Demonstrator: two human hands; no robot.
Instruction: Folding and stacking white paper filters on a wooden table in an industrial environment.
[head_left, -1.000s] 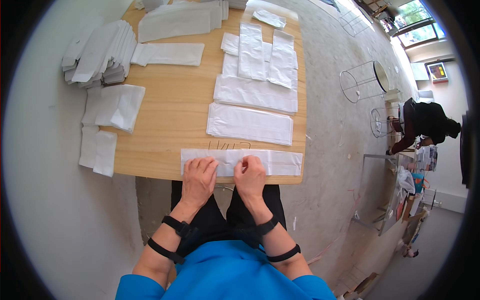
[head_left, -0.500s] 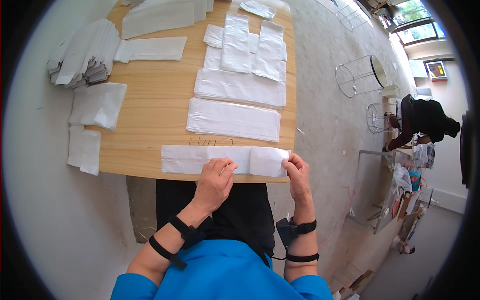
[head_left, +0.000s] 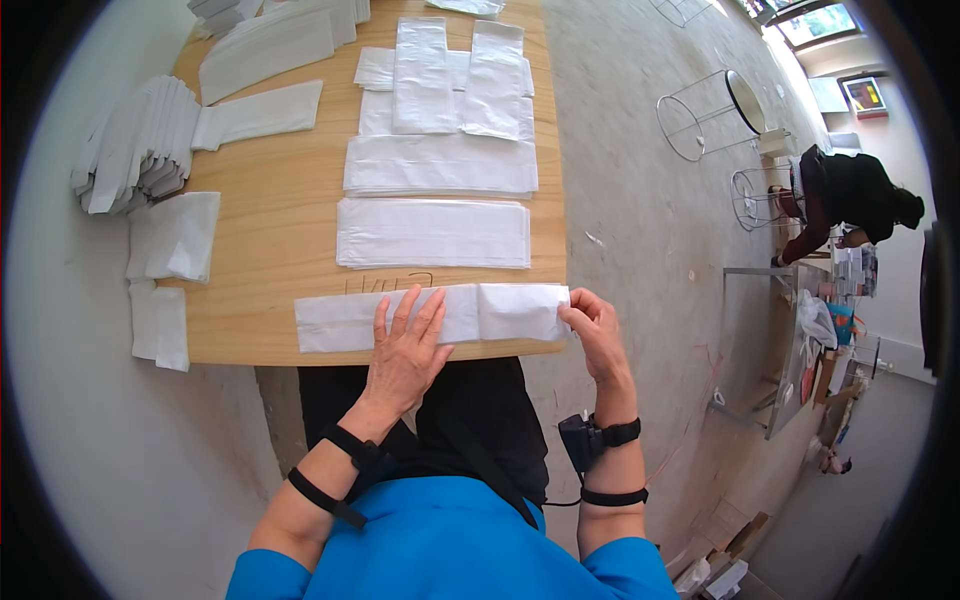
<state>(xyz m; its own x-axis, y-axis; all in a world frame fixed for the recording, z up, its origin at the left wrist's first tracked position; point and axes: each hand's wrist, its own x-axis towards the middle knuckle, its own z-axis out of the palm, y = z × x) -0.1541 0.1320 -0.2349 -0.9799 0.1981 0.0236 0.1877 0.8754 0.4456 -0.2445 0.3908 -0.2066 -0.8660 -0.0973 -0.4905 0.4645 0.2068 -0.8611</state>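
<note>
A long flat strip of folded white paper (head_left: pixel 460 316) lies along the near edge of the wooden table (head_left: pixel 270 250). At its right end a shorter section is doubled over. My left hand (head_left: pixel 405 345) rests on the middle of the strip, palm down, its fingers spread. Between thumb and fingers my right hand (head_left: pixel 597 330) pinches the strip's right end, at the table's corner. Just beyond lies a flat stack of white paper strips (head_left: pixel 433 233). Behind that, another white stack (head_left: pixel 440 165) has two narrower white pieces (head_left: pixel 420 80) laid across it.
On the left side stand a thick bundle of folded white papers (head_left: pixel 140 140) and smaller white piles (head_left: pixel 180 235). Across the floor to the right are a wire-frame stool (head_left: pixel 710 115), a bent-over person in dark clothes (head_left: pixel 850 195) and a cluttered metal-legged table (head_left: pixel 780 350).
My left hand has opened, its fingers now spread flat on the paper. My right hand keeps its pinch on the right end. The whole view has shifted, moving the table leftward.
</note>
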